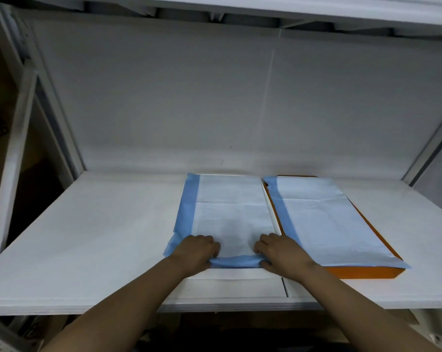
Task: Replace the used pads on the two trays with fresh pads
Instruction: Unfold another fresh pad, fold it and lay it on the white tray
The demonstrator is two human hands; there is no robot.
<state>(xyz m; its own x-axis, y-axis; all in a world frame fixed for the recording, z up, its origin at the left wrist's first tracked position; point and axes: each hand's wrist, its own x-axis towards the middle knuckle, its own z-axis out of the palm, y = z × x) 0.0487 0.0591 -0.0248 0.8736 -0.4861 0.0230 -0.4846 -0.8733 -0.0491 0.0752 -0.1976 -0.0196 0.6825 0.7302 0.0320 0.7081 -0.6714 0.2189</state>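
Note:
Two white pads with blue borders lie side by side on a white shelf. The left pad (230,209) covers a white tray (235,275) whose front rim shows below it. The right pad (324,219) lies on an orange tray (362,271). My left hand (197,252) and my right hand (278,252) both grip the left pad's near blue edge, which is bunched and folded between them. Fingers of both hands curl round that edge.
The white shelf surface (88,237) spreads wide to the left of the pads. A white back wall (215,110) rises behind. White frame posts (14,158) stand at the left, and another at the right (433,138). An upper shelf hangs overhead.

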